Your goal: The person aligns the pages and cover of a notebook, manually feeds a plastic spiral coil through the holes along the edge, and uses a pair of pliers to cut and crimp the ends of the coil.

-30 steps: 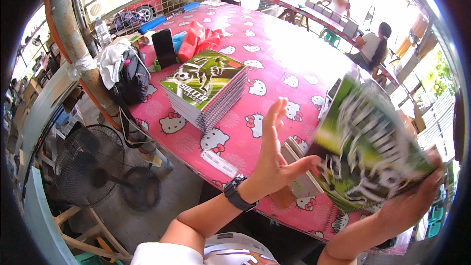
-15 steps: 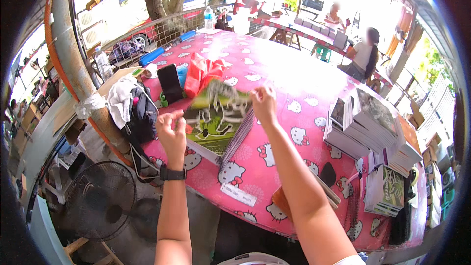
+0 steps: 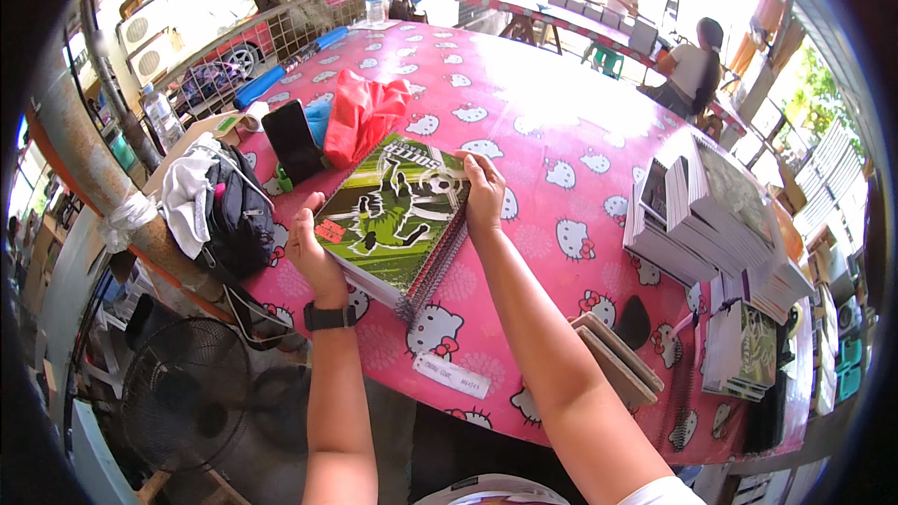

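A stack of spiral notebooks (image 3: 398, 215) with green soccer-themed covers lies in front of me, its coil binding along the near right side. My left hand (image 3: 316, 248) rests against the left edge of the stack, fingers stretched out. A dark watch (image 3: 329, 316) is on that wrist. At the far right corner my right hand (image 3: 484, 192) grips the stack, its thumb side by the top cover and the other fingers down along the side. The underside of the stack is hidden.
The pink patterned table (image 3: 538, 252) bears a red cloth (image 3: 365, 117), a phone (image 3: 293, 142), a black bag (image 3: 236, 215) and a paper slip (image 3: 451, 375). Piled notebooks (image 3: 702, 215) stand to the right, near brown blocks (image 3: 617, 360). Two people sit at a far table.
The top notebook, blurred and moving before, now lies flat on the stack. My right hand has come down and left onto the corner; my left hand has turned flatter against the edge.
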`<state>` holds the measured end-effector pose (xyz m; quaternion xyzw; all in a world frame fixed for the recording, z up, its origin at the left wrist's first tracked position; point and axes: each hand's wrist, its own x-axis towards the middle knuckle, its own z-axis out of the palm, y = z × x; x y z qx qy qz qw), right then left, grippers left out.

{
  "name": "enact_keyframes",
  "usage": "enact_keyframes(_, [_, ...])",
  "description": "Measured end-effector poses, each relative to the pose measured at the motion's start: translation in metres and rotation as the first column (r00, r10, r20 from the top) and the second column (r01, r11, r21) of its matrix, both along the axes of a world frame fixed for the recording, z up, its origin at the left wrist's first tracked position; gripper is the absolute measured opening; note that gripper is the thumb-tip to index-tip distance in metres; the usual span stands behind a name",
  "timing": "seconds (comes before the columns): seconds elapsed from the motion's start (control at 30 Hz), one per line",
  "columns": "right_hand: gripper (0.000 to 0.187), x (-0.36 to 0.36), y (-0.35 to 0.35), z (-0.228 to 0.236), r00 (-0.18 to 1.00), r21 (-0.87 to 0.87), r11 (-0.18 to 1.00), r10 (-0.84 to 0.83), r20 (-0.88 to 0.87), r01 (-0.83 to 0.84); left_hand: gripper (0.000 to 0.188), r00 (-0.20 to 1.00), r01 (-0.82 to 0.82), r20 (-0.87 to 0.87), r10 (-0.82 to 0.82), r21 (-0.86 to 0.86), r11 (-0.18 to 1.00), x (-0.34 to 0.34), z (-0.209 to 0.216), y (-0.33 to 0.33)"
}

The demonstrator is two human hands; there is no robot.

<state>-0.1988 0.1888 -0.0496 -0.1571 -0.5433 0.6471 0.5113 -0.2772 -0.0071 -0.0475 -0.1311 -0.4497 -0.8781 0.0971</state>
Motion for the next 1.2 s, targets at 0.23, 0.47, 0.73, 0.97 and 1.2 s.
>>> enact_keyframes(0.23, [0.026, 0.007, 0.008, 0.007, 0.981, 0.073, 0.994, -0.089, 0.174, 0.077, 0.039, 0.987, 0.154, 0.031, -0.156, 0.045, 0.987, 0.004, 0.001, 0.001])
enact_keyframes(0.47, [0.045, 0.129, -0.080, 0.109, 0.965, 0.746, 0.644, -0.263, 0.008, 0.169, 0.046, 0.675, -0.698, -0.670, 0.309, -0.445, 0.561, -0.009, -0.031, -0.043])
enact_keyframes(0.73, [0.052, 0.461, 0.034, 0.105, -0.096, 0.980, 0.136, -0.984, 0.151, 0.142, 0.030, 0.960, -0.245, -0.184, 0.210, -0.192, 0.950, 0.092, 0.021, -0.075])
enact_keyframes(0.97, [0.040, 0.505, -0.011, 0.073, -0.533, 0.605, 0.796, -0.500, 0.682, 0.028, 0.032, 0.769, 0.458, -0.383, -0.512, -0.231, 0.859, 0.221, 0.052, -0.017])
enact_keyframes(1.2, [0.032, 0.459, -0.130, 0.122, 0.429, 0.836, 0.548, -0.757, 0.493, 0.007, 0.068, -0.306, 0.900, 0.039, -0.951, 0.339, -0.276, 0.360, 0.078, 0.031])
